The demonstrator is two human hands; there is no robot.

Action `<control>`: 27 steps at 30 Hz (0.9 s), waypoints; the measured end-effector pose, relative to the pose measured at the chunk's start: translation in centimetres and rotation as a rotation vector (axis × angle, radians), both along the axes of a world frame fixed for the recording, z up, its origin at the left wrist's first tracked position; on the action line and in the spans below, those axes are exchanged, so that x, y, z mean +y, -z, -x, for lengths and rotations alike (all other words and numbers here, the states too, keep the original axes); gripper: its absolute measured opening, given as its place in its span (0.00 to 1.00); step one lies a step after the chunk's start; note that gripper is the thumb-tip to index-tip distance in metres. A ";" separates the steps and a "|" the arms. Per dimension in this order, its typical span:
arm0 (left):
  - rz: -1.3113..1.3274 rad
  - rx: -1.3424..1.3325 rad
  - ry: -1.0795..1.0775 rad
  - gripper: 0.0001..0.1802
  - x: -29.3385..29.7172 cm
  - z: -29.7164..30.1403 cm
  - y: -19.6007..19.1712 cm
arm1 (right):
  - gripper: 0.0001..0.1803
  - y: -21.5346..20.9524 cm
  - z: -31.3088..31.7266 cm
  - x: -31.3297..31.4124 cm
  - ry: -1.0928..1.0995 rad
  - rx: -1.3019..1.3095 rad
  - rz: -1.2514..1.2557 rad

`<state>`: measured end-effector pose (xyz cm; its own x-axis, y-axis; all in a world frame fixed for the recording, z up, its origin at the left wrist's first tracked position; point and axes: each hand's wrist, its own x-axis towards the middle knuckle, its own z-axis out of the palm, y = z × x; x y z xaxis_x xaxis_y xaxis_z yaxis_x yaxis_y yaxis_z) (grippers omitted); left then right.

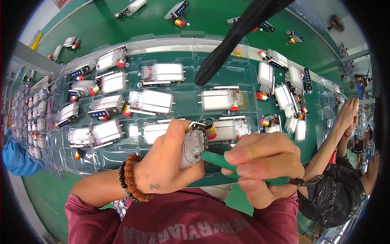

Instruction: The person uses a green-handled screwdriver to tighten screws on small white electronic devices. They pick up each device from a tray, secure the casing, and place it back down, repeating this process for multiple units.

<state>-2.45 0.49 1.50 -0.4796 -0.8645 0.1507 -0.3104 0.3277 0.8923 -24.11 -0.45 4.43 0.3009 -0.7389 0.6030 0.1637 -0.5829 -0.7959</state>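
A worker's left hand grips a small clear-and-white plastic casing above the near edge of a clear molded tray, its fingers curled around both sides, while the fingers of the right hand pinch a green-handled hand tool whose green end meets or nearly meets the shell; actual contact cannot be told. The casing looks light and stiff, its smooth plastic likely a little slippery and its clear housing apt to crack under a hard squeeze. The opaque sides of the body seem the safest hold, away from the red-and-yellow cylinder beside its top. Similar white units fill the tray on a green desk.
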 end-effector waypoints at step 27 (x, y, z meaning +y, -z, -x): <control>0.091 -0.020 -0.129 0.40 0.3 -0.4 0.3 | 0.14 0.7 -1.0 -1.2 -0.061 0.076 0.253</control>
<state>-2.08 0.78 1.22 -0.3691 -0.9023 0.2229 -0.3728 0.3634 0.8538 -23.11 -1.67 3.69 0.3918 -0.5463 0.7403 0.1503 -0.7559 -0.6373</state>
